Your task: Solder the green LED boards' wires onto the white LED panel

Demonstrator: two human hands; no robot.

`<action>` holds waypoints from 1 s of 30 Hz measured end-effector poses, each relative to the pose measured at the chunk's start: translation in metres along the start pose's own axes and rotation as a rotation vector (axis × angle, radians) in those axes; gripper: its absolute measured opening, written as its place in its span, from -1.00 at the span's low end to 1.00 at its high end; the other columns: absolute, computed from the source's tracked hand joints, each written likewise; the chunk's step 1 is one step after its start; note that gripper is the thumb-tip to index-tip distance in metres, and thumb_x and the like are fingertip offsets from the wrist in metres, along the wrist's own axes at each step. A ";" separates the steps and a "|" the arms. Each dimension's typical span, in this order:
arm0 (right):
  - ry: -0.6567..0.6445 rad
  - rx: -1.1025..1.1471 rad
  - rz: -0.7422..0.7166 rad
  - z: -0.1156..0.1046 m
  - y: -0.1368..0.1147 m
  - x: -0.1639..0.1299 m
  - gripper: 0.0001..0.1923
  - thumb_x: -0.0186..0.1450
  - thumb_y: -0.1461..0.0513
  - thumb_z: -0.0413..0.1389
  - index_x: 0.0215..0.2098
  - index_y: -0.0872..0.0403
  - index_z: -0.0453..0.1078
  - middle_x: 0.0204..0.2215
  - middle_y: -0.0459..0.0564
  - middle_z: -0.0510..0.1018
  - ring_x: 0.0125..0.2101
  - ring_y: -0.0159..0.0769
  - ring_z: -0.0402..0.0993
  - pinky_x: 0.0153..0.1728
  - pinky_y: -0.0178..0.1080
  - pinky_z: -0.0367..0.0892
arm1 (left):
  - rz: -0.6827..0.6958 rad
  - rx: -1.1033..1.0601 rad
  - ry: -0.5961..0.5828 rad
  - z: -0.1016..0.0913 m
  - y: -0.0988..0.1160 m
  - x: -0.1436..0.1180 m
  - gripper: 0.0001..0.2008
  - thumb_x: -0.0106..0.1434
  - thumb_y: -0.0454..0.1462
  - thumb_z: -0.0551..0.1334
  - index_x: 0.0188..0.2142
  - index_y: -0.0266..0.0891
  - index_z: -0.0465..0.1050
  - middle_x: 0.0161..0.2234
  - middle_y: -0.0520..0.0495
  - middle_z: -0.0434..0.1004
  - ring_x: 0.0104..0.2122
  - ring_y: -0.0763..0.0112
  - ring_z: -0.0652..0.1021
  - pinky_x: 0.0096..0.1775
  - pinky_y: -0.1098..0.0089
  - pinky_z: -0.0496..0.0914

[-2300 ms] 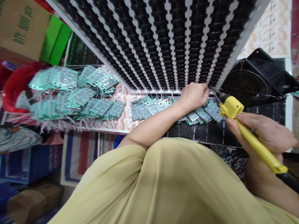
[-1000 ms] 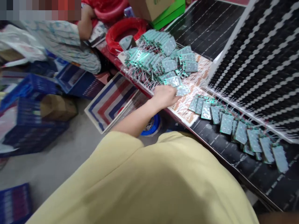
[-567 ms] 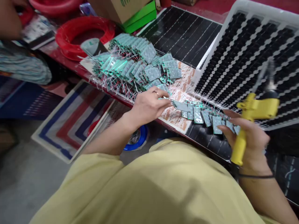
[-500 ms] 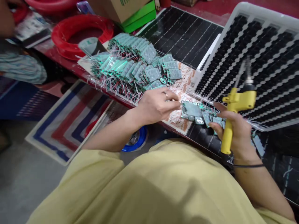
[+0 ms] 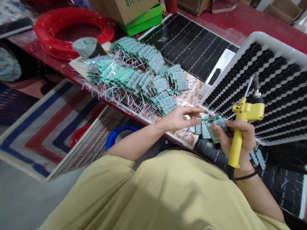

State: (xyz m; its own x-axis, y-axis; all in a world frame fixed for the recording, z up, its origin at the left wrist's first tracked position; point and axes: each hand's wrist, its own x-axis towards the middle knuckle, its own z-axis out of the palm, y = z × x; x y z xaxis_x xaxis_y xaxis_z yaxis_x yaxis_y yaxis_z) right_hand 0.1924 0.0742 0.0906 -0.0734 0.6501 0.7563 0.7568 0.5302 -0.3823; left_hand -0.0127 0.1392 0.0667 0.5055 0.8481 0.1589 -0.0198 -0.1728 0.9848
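My right hand (image 5: 240,135) is wrapped around a yellow soldering gun (image 5: 248,111), its metal tip pointing up and away. The thumb of that hand also presses on a green-edged circuit board (image 5: 218,127) with wires at its far edge. Just left of this board is my left hand (image 5: 183,118), thumb and fingers stretched out and apart, fingertips close to the wires. Whether they touch is hard to tell. Several more circuit boards (image 5: 198,128) lie beneath, partly covered. Rows of wired circuit boards (image 5: 136,78) fill the table left of my hands.
A white-framed tray with black rows (image 5: 254,92) leans at the right. Dark striped panels (image 5: 187,41) lie behind the boards. A red ring-shaped coil (image 5: 48,41), a grey roll (image 5: 86,46) and a cardboard box (image 5: 124,11) stand at back left. Below is a striped crate (image 5: 40,134).
My left hand has let go of the circuit board, which is now under my right thumb. The view has shifted, and the other person's arm at the far left shows less.
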 end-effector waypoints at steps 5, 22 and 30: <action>-0.064 -0.166 -0.167 0.011 0.003 0.001 -0.75 0.27 0.12 0.27 -0.27 0.04 0.31 -0.54 -0.21 0.46 -0.65 -0.50 0.33 -0.59 -0.40 0.24 | -0.039 -0.145 0.120 0.018 0.004 0.020 -0.47 0.00 0.15 0.36 -0.47 -0.34 0.56 -0.42 -0.11 0.56 -0.40 0.49 0.50 -0.32 0.47 0.37; 0.027 -0.258 -0.125 0.005 0.011 -0.004 -0.73 0.21 0.20 0.32 -0.21 0.04 0.34 -0.43 -0.14 0.55 -0.55 -0.43 0.45 -0.49 -0.38 0.37 | 0.247 0.160 0.272 0.013 -0.025 0.020 -0.71 0.31 -0.08 0.20 -0.18 -0.20 0.60 -0.19 -0.17 0.64 -0.16 0.41 0.59 -0.04 0.34 0.44; -0.098 -0.271 -0.227 0.003 0.017 -0.007 -0.79 0.26 0.17 0.28 -0.22 0.05 0.38 -0.48 -0.13 0.55 -0.61 -0.43 0.43 -0.57 -0.37 0.29 | -0.398 -0.938 0.136 0.038 0.004 0.040 -0.62 -0.18 -0.10 0.55 -0.45 -0.27 0.56 -0.38 -0.02 0.65 -0.35 0.48 0.63 -0.19 0.45 0.51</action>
State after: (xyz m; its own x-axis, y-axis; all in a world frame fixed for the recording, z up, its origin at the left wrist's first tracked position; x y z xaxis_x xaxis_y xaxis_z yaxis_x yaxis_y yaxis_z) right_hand 0.2032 0.0804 0.0772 -0.3111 0.5887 0.7461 0.8576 0.5122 -0.0465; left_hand 0.0402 0.1532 0.0746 0.5216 0.8182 -0.2419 -0.5675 0.5444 0.6176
